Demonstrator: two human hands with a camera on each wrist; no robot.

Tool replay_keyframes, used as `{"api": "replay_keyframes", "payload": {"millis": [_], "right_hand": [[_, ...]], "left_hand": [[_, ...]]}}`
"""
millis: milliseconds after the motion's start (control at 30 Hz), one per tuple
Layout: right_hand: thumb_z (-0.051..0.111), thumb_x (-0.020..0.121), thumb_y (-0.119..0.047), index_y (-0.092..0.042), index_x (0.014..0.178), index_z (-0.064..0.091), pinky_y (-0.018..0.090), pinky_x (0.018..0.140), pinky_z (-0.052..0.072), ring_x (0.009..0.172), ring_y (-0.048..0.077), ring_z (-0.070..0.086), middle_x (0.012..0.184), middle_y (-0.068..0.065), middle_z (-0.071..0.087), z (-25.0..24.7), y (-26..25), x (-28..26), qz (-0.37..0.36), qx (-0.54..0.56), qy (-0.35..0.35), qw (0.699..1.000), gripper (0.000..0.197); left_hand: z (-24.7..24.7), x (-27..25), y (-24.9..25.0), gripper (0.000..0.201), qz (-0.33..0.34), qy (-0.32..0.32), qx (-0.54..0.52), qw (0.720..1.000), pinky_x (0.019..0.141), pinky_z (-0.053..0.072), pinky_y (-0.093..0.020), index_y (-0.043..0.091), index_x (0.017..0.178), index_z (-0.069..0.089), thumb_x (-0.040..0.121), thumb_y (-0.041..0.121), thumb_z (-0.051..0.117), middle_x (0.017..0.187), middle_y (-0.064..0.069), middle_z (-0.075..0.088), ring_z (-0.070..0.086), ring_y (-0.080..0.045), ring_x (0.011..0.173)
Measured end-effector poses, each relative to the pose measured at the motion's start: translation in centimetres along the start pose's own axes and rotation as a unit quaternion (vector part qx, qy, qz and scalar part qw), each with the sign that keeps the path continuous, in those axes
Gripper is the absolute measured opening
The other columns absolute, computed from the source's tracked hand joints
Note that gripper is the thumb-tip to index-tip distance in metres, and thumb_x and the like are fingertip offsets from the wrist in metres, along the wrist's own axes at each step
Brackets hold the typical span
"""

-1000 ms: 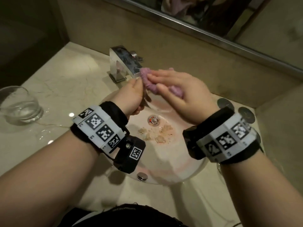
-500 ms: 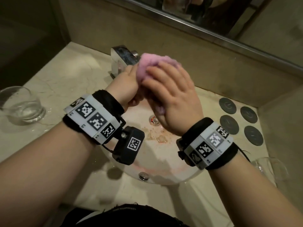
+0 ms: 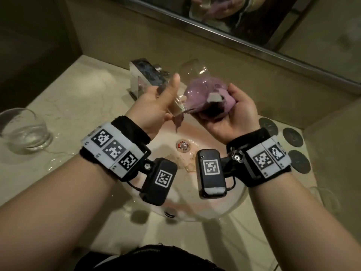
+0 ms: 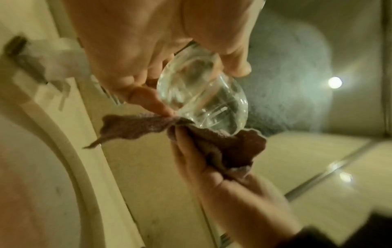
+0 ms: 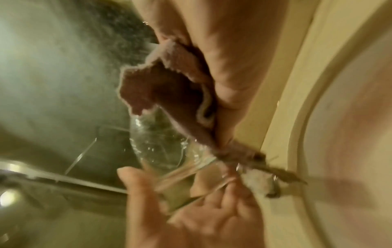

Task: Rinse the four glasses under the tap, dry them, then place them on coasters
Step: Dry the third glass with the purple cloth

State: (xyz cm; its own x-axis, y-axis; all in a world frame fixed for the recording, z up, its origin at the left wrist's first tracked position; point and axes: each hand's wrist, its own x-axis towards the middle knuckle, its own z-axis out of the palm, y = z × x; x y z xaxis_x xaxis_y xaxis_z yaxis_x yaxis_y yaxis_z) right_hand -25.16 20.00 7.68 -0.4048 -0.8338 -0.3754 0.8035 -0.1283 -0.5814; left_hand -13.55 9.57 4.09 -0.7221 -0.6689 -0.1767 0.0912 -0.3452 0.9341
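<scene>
Over the sink my left hand [image 3: 156, 106] grips a clear glass [image 3: 193, 69] by its base, tilted with the mouth away from me. My right hand [image 3: 234, 112], palm up, holds a pink cloth [image 3: 207, 96] bunched against the glass's side. The left wrist view shows the glass [image 4: 201, 100] between my left fingers [image 4: 148, 99], with the cloth [image 4: 222, 142] under its rim. In the right wrist view, the cloth [image 5: 165, 87] lies over the glass [image 5: 159, 142]. A second glass [image 3: 25, 132] stands on the counter at the left. A third glass [image 3: 324, 198] sits at the right edge. Three dark round coasters [image 3: 293, 136] lie at the back right.
A chrome tap [image 3: 144, 75] stands behind the round basin [image 3: 224, 210], whose drain [image 3: 182, 146] has brownish residue beside it. A mirror [image 3: 254, 22] runs along the back wall. The marble counter [image 3: 82, 98] is wet near the left glass.
Both hands have turned palms upward and drawn apart a little. The glass, hidden behind cloth and fingers before, now shows tilted in my left hand, with the cloth in my right palm.
</scene>
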Motion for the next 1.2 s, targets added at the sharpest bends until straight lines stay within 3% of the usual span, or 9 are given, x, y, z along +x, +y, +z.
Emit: {"api": "replay_keyframes", "payload": {"millis": [100, 200, 333, 500, 600, 733, 800, 967, 1200], "right_hand": [[0.029, 0.1, -0.043, -0.003, 0.131, 0.046, 0.033, 0.099, 0.042, 0.099, 0.024, 0.056, 0.12, 0.02, 0.055, 0.3, 0.6, 0.1, -0.039, 0.014, -0.028, 0.999, 0.053], [0.029, 0.101, -0.042, -0.012, 0.143, 0.031, 0.031, 0.071, 0.052, 0.079, 0.024, 0.057, 0.102, 0.018, 0.053, 1.5, 2.7, -0.3, -0.158, -0.233, -0.05, 0.958, 0.051], [0.029, 0.095, -0.047, -0.028, 0.149, 0.006, 0.051, 0.118, 0.004, 0.146, 0.02, -0.004, 0.16, 0.003, 0.001, 0.0, 5.3, -0.5, -0.362, -0.653, -0.023, 0.664, 0.062], [0.032, 0.093, -0.045, -0.021, 0.135, 0.05, 0.053, 0.115, 0.013, 0.143, 0.034, 0.017, 0.148, 0.007, 0.038, -1.1, 2.7, 0.2, -0.44, -0.763, -0.065, 0.469, 0.052], [0.032, 0.092, -0.046, -0.022, 0.125, 0.059, 0.038, 0.112, 0.023, 0.132, 0.028, 0.036, 0.138, 0.002, 0.048, -1.3, 1.5, 0.4, -0.438, -0.764, -0.064, 0.469, 0.049], [0.039, 0.097, -0.038, -0.017, 0.125, 0.055, 0.024, 0.092, 0.047, 0.108, 0.003, 0.055, 0.118, -0.011, 0.056, -1.5, 0.5, -0.3, -0.33, -0.64, -0.006, 0.694, 0.038], [0.039, 0.1, -0.033, -0.015, 0.122, 0.056, 0.024, 0.087, 0.051, 0.101, 0.001, 0.059, 0.111, -0.012, 0.058, -2.4, -0.2, -1.1, -0.295, -0.59, 0.079, 0.747, 0.033], [0.049, 0.096, -0.031, -0.029, 0.112, 0.057, 0.01, 0.073, 0.048, 0.085, -0.006, 0.058, 0.096, -0.019, 0.06, -6.5, 0.3, -5.6, -0.259, -0.638, 0.16, 0.708, 0.018], [0.038, 0.084, -0.053, -0.03, 0.106, 0.061, 0.042, 0.086, 0.044, 0.098, 0.02, 0.055, 0.101, -0.006, 0.064, -16.0, 6.1, -10.3, -0.104, -0.841, 0.106, 0.52, 0.039]], "left_hand": [[0.1, -0.3, -0.1, 0.087, -0.013, -0.003, 0.027, 1.0, 0.083, 0.056, -0.038, 0.006, 0.12, 0.039, 0.06, 0.056, 0.077, 0.117, -0.016, 0.058, 0.064, -0.026, 0.1], [1.0, 0.1, 0.2, 0.074, -0.027, -0.005, 0.014, 1.0, 0.054, 0.055, -0.028, 0.011, 0.129, 0.032, 0.075, 0.05, 0.066, 0.102, -0.007, 0.058, 0.068, -0.012, 0.072], [1.0, 1.0, 0.1, 0.062, -0.044, -0.016, 0.038, 0.998, 0.052, 0.052, -0.03, 0.014, 0.135, 0.037, 0.09, 0.055, 0.047, 0.109, -0.013, 0.06, 0.069, -0.016, 0.072], [0.3, 0.6, -0.5, 0.034, -0.031, -0.068, 0.131, 0.988, 0.055, 0.054, -0.027, 0.023, 0.133, 0.04, 0.099, 0.03, 0.042, 0.104, -0.006, 0.064, 0.069, -0.013, 0.072], [-0.1, 0.5, -0.6, 0.048, 0.001, -0.072, 0.199, 0.977, 0.052, 0.048, -0.024, 0.023, 0.132, 0.038, 0.09, 0.038, 0.055, 0.103, -0.009, 0.063, 0.067, -0.016, 0.074], [-0.1, -0.2, -1.1, 0.086, 0.006, -0.132, 0.249, 0.96, 0.059, 0.051, -0.03, 0.03, 0.135, 0.036, 0.063, 0.065, 0.066, 0.108, -0.005, 0.062, 0.065, -0.019, 0.085], [0.3, -0.4, -1.6, 0.09, -0.008, -0.14, 0.209, 0.968, 0.06, 0.053, -0.029, 0.03, 0.135, 0.036, 0.06, 0.068, 0.069, 0.114, -0.004, 0.055, 0.062, -0.017, 0.085], [1.5, -0.3, -2.2, 0.094, -0.049, -0.138, 0.135, 0.98, 0.067, 0.055, -0.027, 0.019, 0.141, 0.03, 0.059, 0.053, 0.061, 0.125, -0.004, 0.044, 0.056, -0.01, 0.087], [6.0, -1.7, -5.3, 0.086, -0.112, -0.219, 0.125, 0.961, 0.076, 0.058, -0.035, 0.026, 0.131, 0.032, 0.057, 0.045, 0.072, 0.129, -0.015, 0.046, 0.063, -0.029, 0.102]]}}
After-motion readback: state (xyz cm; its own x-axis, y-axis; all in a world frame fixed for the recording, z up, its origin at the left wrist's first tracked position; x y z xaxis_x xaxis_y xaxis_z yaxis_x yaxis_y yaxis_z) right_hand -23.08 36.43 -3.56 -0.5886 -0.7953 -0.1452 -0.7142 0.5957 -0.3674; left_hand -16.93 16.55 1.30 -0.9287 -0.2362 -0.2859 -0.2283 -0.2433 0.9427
